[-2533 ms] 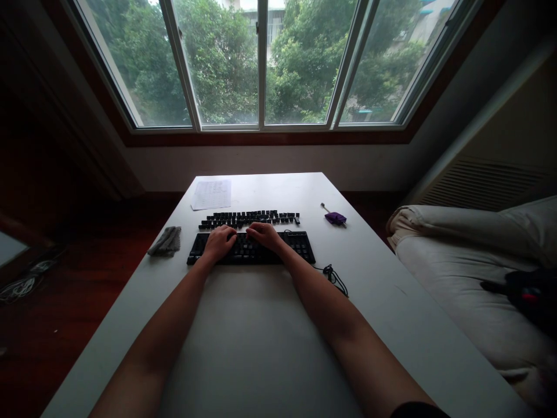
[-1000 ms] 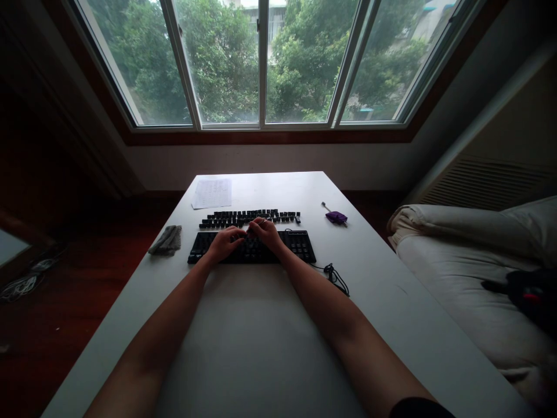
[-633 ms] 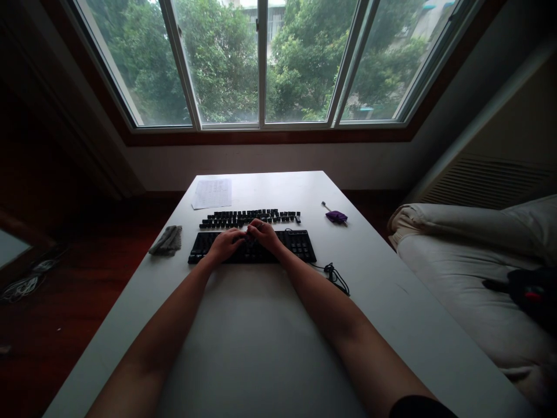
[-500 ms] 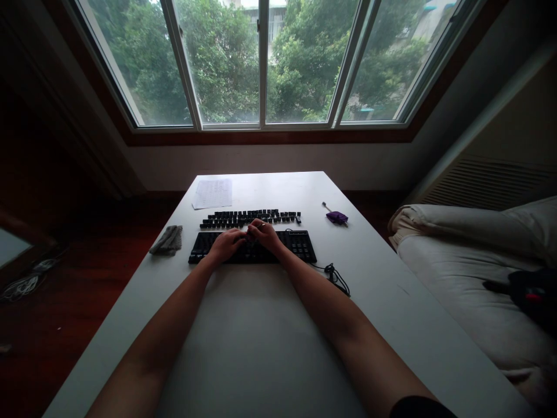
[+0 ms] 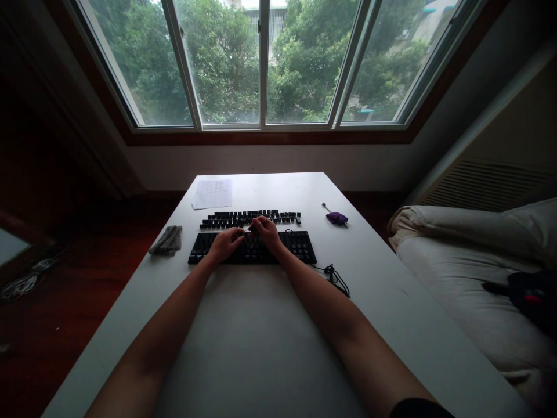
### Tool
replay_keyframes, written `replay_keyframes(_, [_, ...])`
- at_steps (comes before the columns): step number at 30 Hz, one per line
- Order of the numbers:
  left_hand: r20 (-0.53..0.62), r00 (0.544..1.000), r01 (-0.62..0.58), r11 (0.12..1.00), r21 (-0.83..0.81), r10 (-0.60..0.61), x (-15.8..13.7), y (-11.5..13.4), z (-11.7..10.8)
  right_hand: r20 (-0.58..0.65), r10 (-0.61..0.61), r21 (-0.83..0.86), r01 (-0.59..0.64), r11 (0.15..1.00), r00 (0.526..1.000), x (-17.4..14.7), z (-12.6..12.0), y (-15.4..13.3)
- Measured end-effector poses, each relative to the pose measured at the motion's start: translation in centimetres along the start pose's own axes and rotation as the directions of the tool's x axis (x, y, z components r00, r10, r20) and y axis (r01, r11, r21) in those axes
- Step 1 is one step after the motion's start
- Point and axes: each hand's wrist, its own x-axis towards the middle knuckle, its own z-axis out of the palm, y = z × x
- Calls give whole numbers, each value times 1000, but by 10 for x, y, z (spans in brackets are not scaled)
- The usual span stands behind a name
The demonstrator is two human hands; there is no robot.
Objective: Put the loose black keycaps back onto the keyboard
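Note:
A black keyboard [image 5: 298, 247] lies across the table under both of my hands. My left hand [image 5: 225, 244] is over its left-middle part, fingers curled and drawn together; what they hold, if anything, is too small to make out. My right hand [image 5: 265, 232] is just beside it, near the keyboard's back edge, its fingertips pinched. A thin pale bit shows between the two hands, too small to name. Behind the keyboard, loose black keycaps [image 5: 221, 219] stand in rows, partly hidden by my right hand.
A printed paper sheet [image 5: 212, 194] lies at the back left of the white table [image 5: 261, 337]. A grey cloth [image 5: 167, 241] is left of the keyboard. On the right are a purple item [image 5: 336, 218] with a small brush [image 5: 325, 205] and a bundled black cable [image 5: 336, 278].
My hands have drawn slightly apart. The right hand has risen a little toward the keycap rows, and the left fingers have lifted somewhat off the keys.

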Motion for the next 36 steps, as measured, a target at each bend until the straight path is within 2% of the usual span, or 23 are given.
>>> replay_keyframes(11, [82, 996, 52, 975, -215, -35, 4, -3, -7, 45, -7, 26, 6, 1000, 999, -3, 0, -3])
replay_keyframes(23, [99, 994, 73, 972, -225, -51, 4, -3, -9, 101, -61, 30, 58, 998, 993, -8, 4, -14])
replay_keyframes(27, [57, 997, 70, 972, -224, -58, 4, -3, -6, 96, -67, 40, 63, 997, 993, -7, 4, -12])
replay_keyframes(36, [-126, 982, 103, 954, -281, -143, 3, -3, 1, 49, -71, 39, 69, 997, 996, -8, 3, -13])
